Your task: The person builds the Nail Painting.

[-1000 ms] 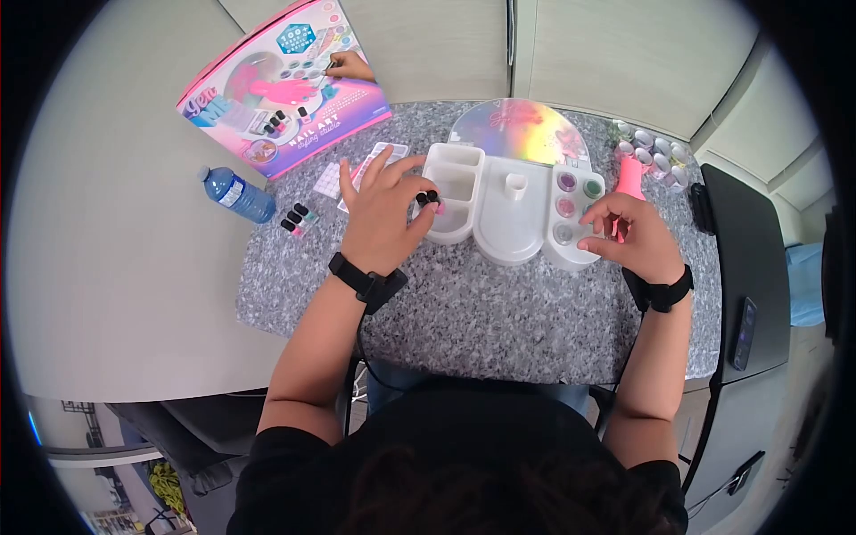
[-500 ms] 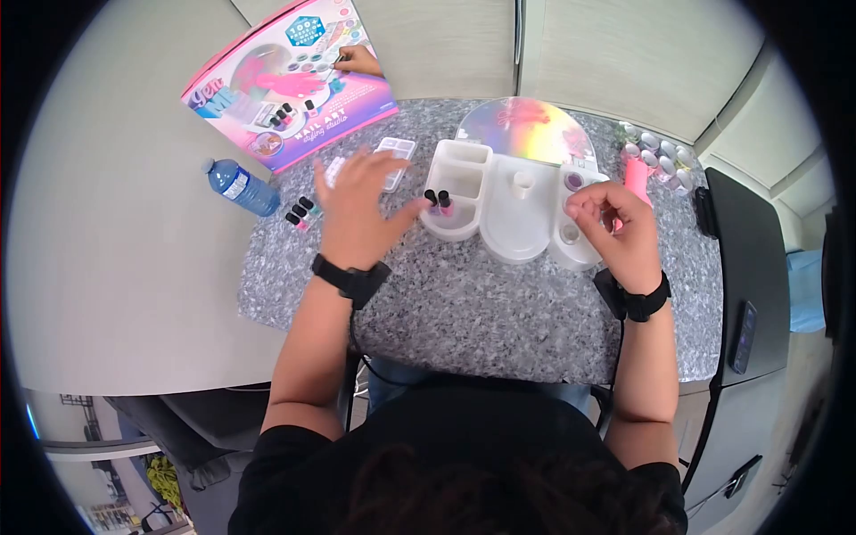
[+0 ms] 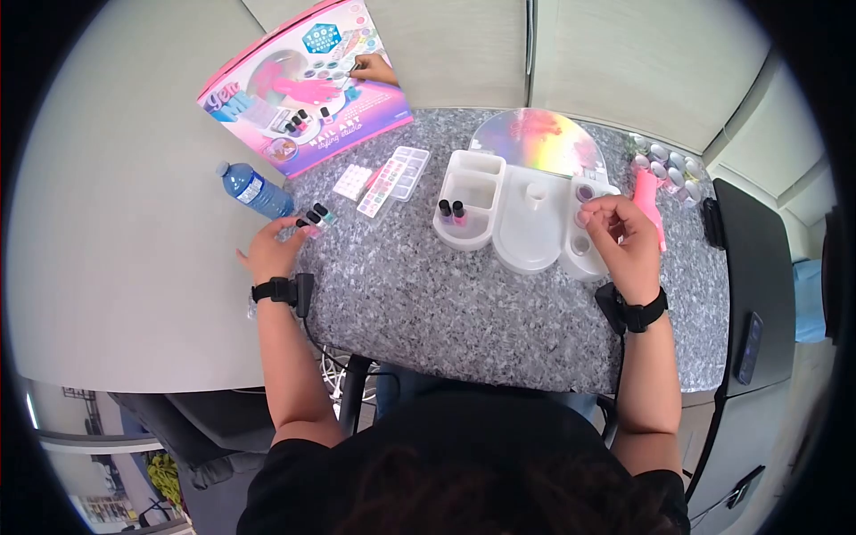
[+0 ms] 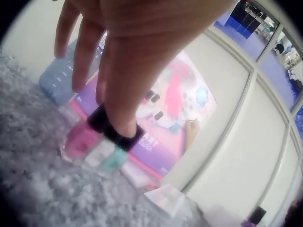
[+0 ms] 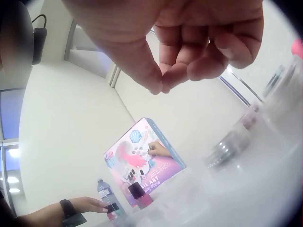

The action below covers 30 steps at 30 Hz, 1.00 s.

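My left hand (image 3: 271,251) is at the table's left side, thumb and fingers pinching the black cap of a pink nail polish bottle (image 4: 81,140). Beside that bottle stand a white one (image 4: 98,153) and a teal one (image 4: 115,161), both black-capped; the thumb overlaps their caps. Over the right section of the white tray (image 3: 526,250) hovers my right hand (image 3: 629,248). Its thumb and index fingertips (image 5: 165,85) meet, the other fingers are curled, and nothing shows in the grasp. Two nail polish bottles (image 3: 452,214) stand in the tray's front left compartment.
Left of the bottles stands a water bottle (image 3: 257,190), with the nail art box (image 3: 308,89) behind. Sticker sheets and a small divided case (image 3: 410,174) lie mid-left. A pink hand form (image 3: 647,201) and several small pots (image 3: 673,169) sit at the right; a shiny disc (image 3: 539,138) stands behind the tray.
My left hand has let go of bottles in the tray and moved left to the bottles on the table. The right hand's thumb and index fingertips have come together above the tray.
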Each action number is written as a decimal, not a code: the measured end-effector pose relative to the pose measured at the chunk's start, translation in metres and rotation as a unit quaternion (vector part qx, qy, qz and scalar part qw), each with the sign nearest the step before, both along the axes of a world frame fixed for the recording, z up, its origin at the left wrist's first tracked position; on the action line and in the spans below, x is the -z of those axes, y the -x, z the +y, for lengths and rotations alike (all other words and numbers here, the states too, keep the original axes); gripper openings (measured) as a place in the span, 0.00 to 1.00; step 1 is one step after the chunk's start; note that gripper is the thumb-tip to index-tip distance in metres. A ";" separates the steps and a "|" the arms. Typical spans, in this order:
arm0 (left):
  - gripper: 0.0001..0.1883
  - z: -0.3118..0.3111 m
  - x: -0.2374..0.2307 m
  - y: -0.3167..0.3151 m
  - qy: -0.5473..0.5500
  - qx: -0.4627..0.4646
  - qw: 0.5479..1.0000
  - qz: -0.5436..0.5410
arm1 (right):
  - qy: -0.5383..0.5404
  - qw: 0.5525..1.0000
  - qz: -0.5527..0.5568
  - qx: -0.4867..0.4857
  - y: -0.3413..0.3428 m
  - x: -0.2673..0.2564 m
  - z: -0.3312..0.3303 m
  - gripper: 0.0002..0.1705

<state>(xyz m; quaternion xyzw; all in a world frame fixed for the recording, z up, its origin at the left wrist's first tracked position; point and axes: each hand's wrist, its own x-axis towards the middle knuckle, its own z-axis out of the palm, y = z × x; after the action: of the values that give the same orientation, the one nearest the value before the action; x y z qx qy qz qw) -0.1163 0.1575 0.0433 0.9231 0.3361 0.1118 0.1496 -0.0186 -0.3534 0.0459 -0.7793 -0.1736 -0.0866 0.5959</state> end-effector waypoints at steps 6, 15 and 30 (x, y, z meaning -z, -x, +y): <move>0.15 -0.038 -0.034 0.007 -0.064 -0.007 0.994 -0.092 | 0.018 1.000 -0.010 0.003 0.001 0.000 0.001 0.08; 0.11 -0.173 -0.049 -0.047 -0.042 0.456 0.876 -0.155 | 0.044 0.997 -0.057 0.010 0.004 -0.009 0.001 0.09; 0.21 -0.193 -0.003 -0.068 -0.111 0.433 0.878 -0.173 | 0.086 0.994 -0.067 -0.030 0.002 -0.008 0.000 0.09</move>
<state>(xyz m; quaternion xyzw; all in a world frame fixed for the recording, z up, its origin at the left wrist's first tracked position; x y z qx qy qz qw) -0.0481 -0.0352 0.0464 0.9529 -0.1430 0.2306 0.1355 -0.0210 -0.3530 0.0535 -0.8145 -0.2435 -0.1055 0.5159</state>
